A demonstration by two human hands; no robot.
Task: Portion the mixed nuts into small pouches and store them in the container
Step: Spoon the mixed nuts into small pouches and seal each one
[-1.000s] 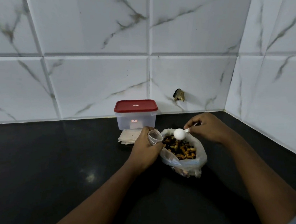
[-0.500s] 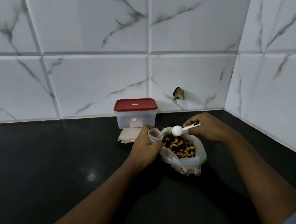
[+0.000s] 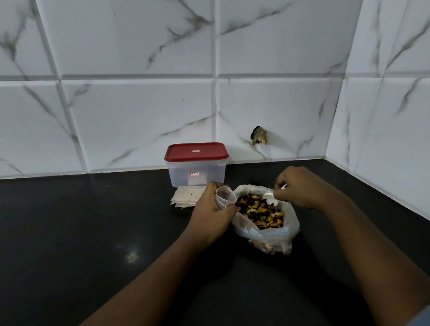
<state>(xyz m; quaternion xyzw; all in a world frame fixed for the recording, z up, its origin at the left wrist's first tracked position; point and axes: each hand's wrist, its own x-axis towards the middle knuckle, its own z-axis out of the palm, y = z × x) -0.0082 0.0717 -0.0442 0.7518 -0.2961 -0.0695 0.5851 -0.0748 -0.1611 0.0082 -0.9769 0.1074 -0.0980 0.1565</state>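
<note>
A clear plastic bag [image 3: 266,233] stands open on the black counter, full of mixed nuts [image 3: 259,212]. My left hand [image 3: 211,210] grips a small clear pouch [image 3: 225,197] with its mouth held open, just left of the bag. My right hand [image 3: 298,187] pinches the handle of a white spoon [image 3: 269,197], whose bowl dips into the nuts at the bag's far side. Behind them a clear container [image 3: 197,174] with a red lid [image 3: 196,151] stands shut against the wall. A stack of flat empty pouches [image 3: 184,196] lies in front of it.
The black counter [image 3: 74,236] runs left and toward me. White marble tiles form the back wall and a side wall on the right, meeting in a corner. A small dark hole [image 3: 258,135] marks the back wall.
The spoon has gone down from above the bag into the nuts, with my right hand lowering over it. My left hand and the pouch have stayed in place.
</note>
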